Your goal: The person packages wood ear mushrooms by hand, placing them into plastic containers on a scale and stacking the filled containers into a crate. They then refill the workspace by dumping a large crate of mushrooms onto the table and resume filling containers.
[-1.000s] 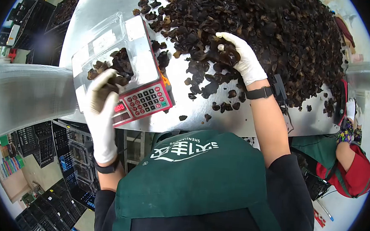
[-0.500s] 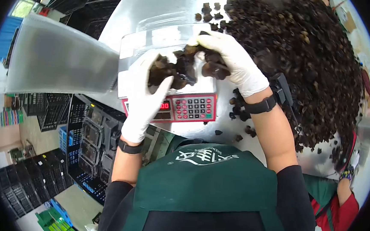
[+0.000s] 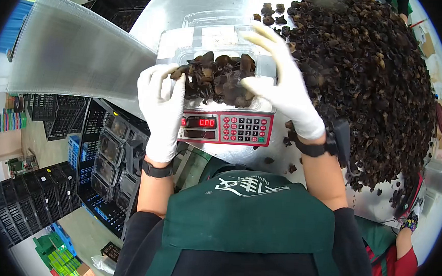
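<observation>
A clear plastic box (image 3: 258, 103) with its lid folded back (image 3: 209, 18) sits on the electronic scale (image 3: 216, 137), filled with dark wood ear mushrooms (image 3: 217, 81). The red display reads 0.00. White gloves cover both hands. At the box's left side, my left hand (image 3: 161, 95) has its fingers bent round a piece of wood ear at the edge of the heap. My right hand (image 3: 288, 86) is over the right side with thumb and fingers spread; its thumb tip is by the mushrooms and nothing shows in its grasp.
A large pile of wood ears (image 3: 357, 91) covers the steel table (image 3: 160, 10) on the right. Stacked clear plastic boxes (image 3: 78, 51) stand at left. Below them is a black crate (image 3: 88, 164) with filled boxes. Another person's red sleeve (image 3: 400, 268) shows at lower right.
My right hand has let go of the wood ears it held and opened. The mushrooms now lie heaped in the box. The view has shifted slightly.
</observation>
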Tool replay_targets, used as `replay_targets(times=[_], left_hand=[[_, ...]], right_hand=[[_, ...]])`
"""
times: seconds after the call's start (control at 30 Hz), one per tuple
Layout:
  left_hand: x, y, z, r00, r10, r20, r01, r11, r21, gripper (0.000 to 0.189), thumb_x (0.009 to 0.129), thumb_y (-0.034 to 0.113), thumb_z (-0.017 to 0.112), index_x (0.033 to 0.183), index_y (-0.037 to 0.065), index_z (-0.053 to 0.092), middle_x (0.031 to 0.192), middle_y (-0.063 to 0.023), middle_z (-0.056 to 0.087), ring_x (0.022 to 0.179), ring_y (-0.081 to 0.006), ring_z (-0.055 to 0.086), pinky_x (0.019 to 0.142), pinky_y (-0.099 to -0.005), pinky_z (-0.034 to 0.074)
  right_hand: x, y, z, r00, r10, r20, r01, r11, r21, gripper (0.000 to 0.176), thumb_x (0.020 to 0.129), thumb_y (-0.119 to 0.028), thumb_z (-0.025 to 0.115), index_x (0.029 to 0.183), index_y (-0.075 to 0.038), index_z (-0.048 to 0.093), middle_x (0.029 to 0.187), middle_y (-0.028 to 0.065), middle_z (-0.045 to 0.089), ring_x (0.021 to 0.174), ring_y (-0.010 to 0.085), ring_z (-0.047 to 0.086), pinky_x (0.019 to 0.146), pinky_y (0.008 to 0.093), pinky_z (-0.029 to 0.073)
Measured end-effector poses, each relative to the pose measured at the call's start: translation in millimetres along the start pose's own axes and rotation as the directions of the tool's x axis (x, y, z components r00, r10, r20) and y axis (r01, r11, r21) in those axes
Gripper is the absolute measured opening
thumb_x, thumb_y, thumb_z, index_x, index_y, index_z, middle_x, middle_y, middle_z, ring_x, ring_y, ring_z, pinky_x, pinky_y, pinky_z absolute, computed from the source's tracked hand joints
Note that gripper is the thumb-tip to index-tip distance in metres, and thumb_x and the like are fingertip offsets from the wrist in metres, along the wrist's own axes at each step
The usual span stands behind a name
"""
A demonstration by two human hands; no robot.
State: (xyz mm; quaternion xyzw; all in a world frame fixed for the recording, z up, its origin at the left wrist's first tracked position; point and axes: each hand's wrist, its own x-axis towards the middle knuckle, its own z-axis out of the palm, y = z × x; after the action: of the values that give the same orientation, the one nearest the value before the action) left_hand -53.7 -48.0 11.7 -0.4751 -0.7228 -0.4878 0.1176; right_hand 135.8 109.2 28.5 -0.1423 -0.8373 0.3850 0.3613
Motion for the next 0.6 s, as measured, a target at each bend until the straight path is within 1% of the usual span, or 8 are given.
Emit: replay_targets(times=[0.1, 0.17, 0.2, 0.23, 0.3, 0.37, 0.5, 0.6], left_hand=[[-7, 33, -6, 0.991, 0.127, 0.037, -0.127, 0.992, -0.012, 0.021, 0.078, 0.003, 0.073, 0.098, 0.009, 0.069, 0.086, -0.0072, 0.066, 0.085, -0.0253, 0.063, 0.077, -0.0375, 0.049], [-25, 66, -3, 0.935, 0.18, 0.306, -0.106, 0.964, -0.244, 0.023, 0.078, 0.008, 0.073, 0.1, 0.009, 0.068, 0.085, -0.0072, 0.066, 0.082, -0.0244, 0.064, 0.074, -0.0377, 0.048], [-27, 91, 4, 0.776, 0.146, 0.613, -0.037, 0.982, -0.186, 0.028, 0.078, 0.01, 0.073, 0.105, 0.009, 0.067, 0.087, -0.0068, 0.066, 0.082, -0.0241, 0.063, 0.074, -0.0375, 0.048], [-29, 112, 10, 0.525, 0.087, 0.847, 0.007, 0.994, -0.106, 0.033, 0.078, 0.012, 0.073, 0.11, 0.008, 0.066, 0.089, -0.0063, 0.067, 0.081, -0.0237, 0.063, 0.073, -0.0374, 0.047], [-61, 112, 25, 0.756, 0.381, 0.533, -0.171, 0.9, -0.401, 0.041, 0.079, 0.013, 0.073, 0.118, 0.01, 0.064, 0.094, -0.0053, 0.067, 0.08, -0.0242, 0.061, 0.075, -0.0386, 0.046], [-55, 103, 27, 0.775, 0.31, 0.55, -0.185, 0.944, -0.272, 0.039, 0.076, 0.011, 0.076, 0.113, 0.008, 0.067, 0.089, -0.007, 0.066, 0.085, -0.0261, 0.063, 0.077, -0.0383, 0.046], [-8, 61, 16, 0.937, 0.226, 0.268, -0.205, 0.973, -0.102, 0.021, 0.08, 0.0, 0.07, 0.101, 0.005, 0.071, 0.097, -0.0096, 0.071, 0.091, -0.0245, 0.066, 0.083, -0.0342, 0.051], [12, 25, -3, 0.983, 0.099, 0.152, -0.106, 0.993, 0.041, 0.018, 0.087, -0.001, 0.067, 0.104, 0.003, 0.07, 0.097, -0.0079, 0.069, 0.092, -0.0177, 0.066, 0.086, -0.0289, 0.05]], right_hand=[[-40, -8, -22, 0.971, 0.238, -0.002, -0.233, 0.952, 0.198, 0.058, 0.081, -0.011, 0.071, 0.137, -0.008, 0.054, 0.135, 0.0126, 0.053, 0.125, 0.0237, 0.052, 0.109, 0.0385, 0.039], [-75, -28, -17, 0.876, 0.469, 0.117, -0.458, 0.73, 0.507, 0.049, 0.089, -0.014, 0.066, 0.135, -0.002, 0.054, 0.127, 0.0079, 0.057, 0.11, 0.0152, 0.058, 0.097, 0.0317, 0.047], [-96, -31, -24, 0.766, 0.538, 0.352, -0.621, 0.476, 0.622, 0.046, 0.096, -0.025, 0.058, 0.136, -0.001, 0.053, 0.126, 0.0072, 0.058, 0.106, 0.0132, 0.057, 0.087, 0.0287, 0.05], [-106, -46, -19, 0.696, 0.634, 0.337, -0.656, 0.371, 0.657, 0.049, 0.101, -0.038, 0.05, 0.136, -0.004, 0.053, 0.119, 0.0063, 0.061, 0.096, 0.0098, 0.058, 0.074, 0.0235, 0.049], [-136, -48, -26, 0.584, 0.72, 0.375, -0.64, 0.124, 0.758, 0.046, 0.103, -0.043, 0.047, 0.124, -0.004, 0.061, 0.091, 0.0005, 0.066, 0.07, 0.0051, 0.053, 0.057, 0.0194, 0.036], [-189, -29, -50, 0.582, 0.781, 0.228, -0.595, 0.218, 0.774, 0.038, 0.103, -0.037, 0.049, 0.096, -0.004, 0.066, 0.068, -0.0017, 0.056, 0.047, 0.0045, 0.034, 0.045, 0.0211, 0.027], [-286, -38, -123, 0.33, 0.94, -0.091, -0.745, 0.318, 0.586, 0.034, 0.101, -0.031, 0.054, 0.078, -0.007, 0.061, 0.062, -0.0037, 0.049, 0.049, 0.0044, 0.038, 0.044, 0.0211, 0.027], [-373, -50, -169, 0.222, 0.945, -0.24, -0.9, 0.293, 0.322, 0.027, 0.098, -0.025, 0.06, 0.088, -0.002, 0.07, 0.08, 0.0029, 0.07, 0.065, 0.0071, 0.058, 0.061, 0.0214, 0.043]])
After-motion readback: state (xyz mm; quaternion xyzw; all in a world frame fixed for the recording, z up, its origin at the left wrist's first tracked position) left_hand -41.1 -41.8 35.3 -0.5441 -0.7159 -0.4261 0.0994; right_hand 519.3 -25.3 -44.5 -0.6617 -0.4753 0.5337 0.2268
